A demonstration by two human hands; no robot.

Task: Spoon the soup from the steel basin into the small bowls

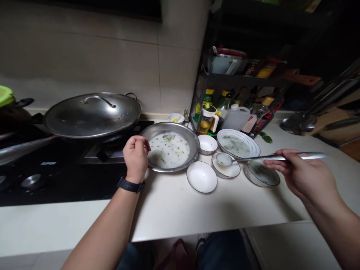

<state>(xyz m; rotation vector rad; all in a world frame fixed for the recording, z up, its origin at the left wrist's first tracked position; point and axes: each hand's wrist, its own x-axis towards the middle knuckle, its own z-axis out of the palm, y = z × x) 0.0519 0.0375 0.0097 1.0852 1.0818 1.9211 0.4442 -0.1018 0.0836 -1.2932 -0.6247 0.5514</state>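
Observation:
My right hand (pixel 303 172) grips the handle of a metal ladle (pixel 247 159). The ladle's cup, with whitish liquid in it, is over a small white bowl (pixel 234 171) that also holds pale liquid. Closed at the left rim of a wide metal basin (pixel 194 144), my left hand (pixel 136 157) wears a dark wristband; whether its curled fingers grip the rim is hidden. Milky soup (pixel 171 152) with green bits fills the basin. Two white bowls, one in front (pixel 201 178) and one behind (pixel 207 144), stand beside the ladle.
A striped dish (pixel 254 148) and another bowl (pixel 261 180) hold soup at the right. Left is a lidded wok (pixel 92 116) on the black stove (pixel 70 183). Bottles and an oil jug (pixel 206 120) crowd the rack behind. A small dish (pixel 176 118) stands by the wall.

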